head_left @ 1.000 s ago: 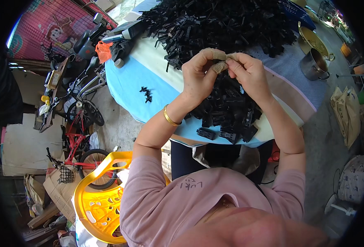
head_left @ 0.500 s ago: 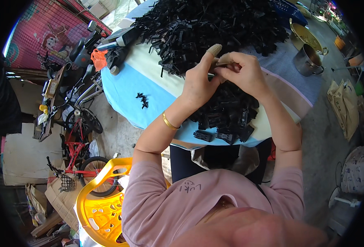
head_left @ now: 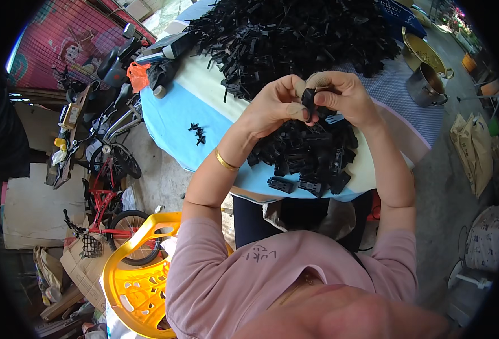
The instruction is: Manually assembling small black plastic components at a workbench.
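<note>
Between my two hands I grip a small black plastic part (head_left: 309, 98). My left hand (head_left: 275, 107) pinches it from the left, with beige coverings on some fingertips. From the right, my right hand (head_left: 348, 100) closes thumb and bent fingers on the same part. Just below my hands lies a smaller pile of black plastic clip-like pieces (head_left: 303, 155), reaching close to the table's near edge. Beyond them rises a large heap of loose black plastic parts (head_left: 294, 39). A few tiny black bits (head_left: 197, 134) lie apart on the blue stretch of the tablecloth (head_left: 167, 127).
A steel pot (head_left: 425, 85) and a brass-coloured pan (head_left: 421, 52) stand at the right. An orange plastic bag (head_left: 138, 75) rests at the table's left edge. A yellow plastic chair (head_left: 131, 277) is at lower left, near a red bicycle (head_left: 104, 200). Brown sacks (head_left: 468, 150) stand at right.
My hands have come slightly nearer and turned, so the black part now shows between my fingertips. My left thumb, raised before, is now lowered onto it.
</note>
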The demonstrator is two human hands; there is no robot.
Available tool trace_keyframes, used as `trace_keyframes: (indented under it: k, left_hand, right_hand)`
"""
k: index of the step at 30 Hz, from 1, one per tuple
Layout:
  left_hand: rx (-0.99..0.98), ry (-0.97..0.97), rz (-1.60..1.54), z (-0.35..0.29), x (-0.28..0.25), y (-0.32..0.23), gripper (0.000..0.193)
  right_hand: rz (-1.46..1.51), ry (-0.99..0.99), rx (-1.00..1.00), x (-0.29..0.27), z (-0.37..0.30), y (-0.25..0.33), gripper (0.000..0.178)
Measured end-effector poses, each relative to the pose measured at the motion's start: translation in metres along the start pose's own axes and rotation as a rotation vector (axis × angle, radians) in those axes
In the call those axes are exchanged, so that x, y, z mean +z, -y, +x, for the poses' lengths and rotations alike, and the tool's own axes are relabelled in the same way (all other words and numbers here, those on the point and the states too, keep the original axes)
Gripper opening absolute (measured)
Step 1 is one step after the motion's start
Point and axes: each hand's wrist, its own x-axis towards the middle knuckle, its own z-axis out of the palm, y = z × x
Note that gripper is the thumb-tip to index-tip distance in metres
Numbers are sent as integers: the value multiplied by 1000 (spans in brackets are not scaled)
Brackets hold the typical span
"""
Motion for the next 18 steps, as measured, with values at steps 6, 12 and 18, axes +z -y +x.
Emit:
trace_keyframes:
  k: [6,12,18]
  left_hand:
    - [112,-207,227,-1,7,0,22]
    - [304,-436,462,1,16,4,19]
    - [410,-453,555,-1,18,7,27]
  right_hand:
    - [-288,-180,-53,3,-1,-2,13]
    - [-410,-227,8,5,-4,-2,12]
    - [-598,-289,-50,18,-2,-3,12]
